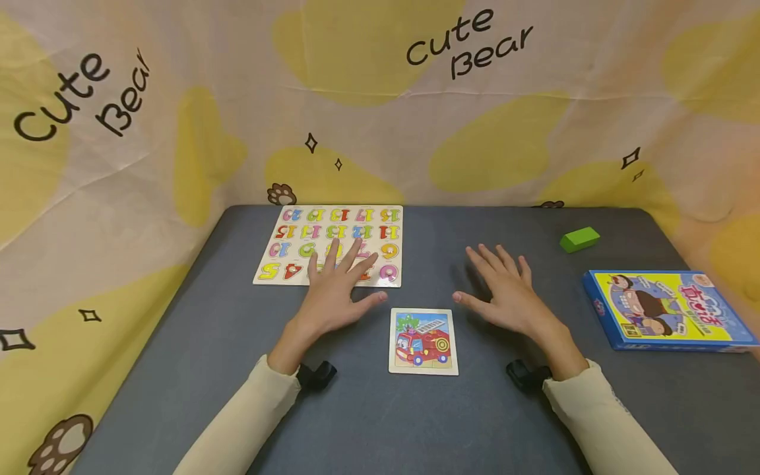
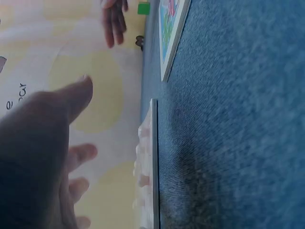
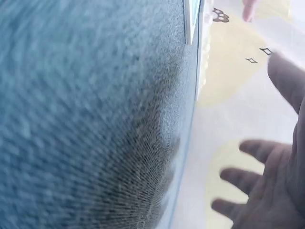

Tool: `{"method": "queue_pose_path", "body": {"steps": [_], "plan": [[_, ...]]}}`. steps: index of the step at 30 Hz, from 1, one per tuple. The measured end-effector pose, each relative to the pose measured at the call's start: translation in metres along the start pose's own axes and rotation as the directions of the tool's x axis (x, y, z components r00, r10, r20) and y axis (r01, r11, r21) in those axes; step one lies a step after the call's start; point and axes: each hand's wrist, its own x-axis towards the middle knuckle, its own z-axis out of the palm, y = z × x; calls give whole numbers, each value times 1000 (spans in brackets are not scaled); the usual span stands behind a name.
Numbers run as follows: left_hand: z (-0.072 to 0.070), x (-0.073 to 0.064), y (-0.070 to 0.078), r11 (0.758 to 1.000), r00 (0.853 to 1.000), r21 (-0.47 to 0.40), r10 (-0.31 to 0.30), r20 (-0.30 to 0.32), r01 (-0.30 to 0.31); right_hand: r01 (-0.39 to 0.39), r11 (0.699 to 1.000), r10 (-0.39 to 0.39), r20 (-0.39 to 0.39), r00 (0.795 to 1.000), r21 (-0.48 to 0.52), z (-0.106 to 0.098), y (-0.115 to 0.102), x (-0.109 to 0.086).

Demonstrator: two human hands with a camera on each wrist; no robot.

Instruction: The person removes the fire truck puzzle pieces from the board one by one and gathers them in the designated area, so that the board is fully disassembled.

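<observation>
My left hand (image 1: 334,298) hovers with its fingers spread, overlapping the near edge of a number puzzle board (image 1: 268,258) in the head view. Nothing is in its grasp. Across from it, my right hand (image 1: 509,298) is held above the table, fingers spread and holding nothing. Between and slightly nearer than the hands lies a small picture puzzle (image 1: 424,342) of a red fire engine, flat on the table. The left wrist view shows the thumb (image 2: 78,98) apart from the board's raised number pieces (image 2: 143,162). In the right wrist view the fingers (image 3: 240,180) are above the surface.
A blue and yellow box (image 1: 671,310) lies at the right side of the grey table (image 1: 196,369). Behind it sits a green block (image 1: 580,239). A patterned cloth (image 1: 368,79) hangs along the back and left sides. Each wrist wears a black camera mount (image 1: 317,376).
</observation>
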Motion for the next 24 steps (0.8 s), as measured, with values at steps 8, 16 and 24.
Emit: {"method": "queue_pose_path", "body": {"steps": [8,16,24], "plan": [[9,-11,6,985,970,-53,169,172,-162,126,982,-146,140,979,142,10,-6,-7],[19,-20,16,973,907,-62,230,353,-223,189,971,-219,223,950,146,19,-18,-19],[24,-19,17,964,910,-64,264,318,-257,240,966,-256,217,942,97,23,-22,-24]]}}
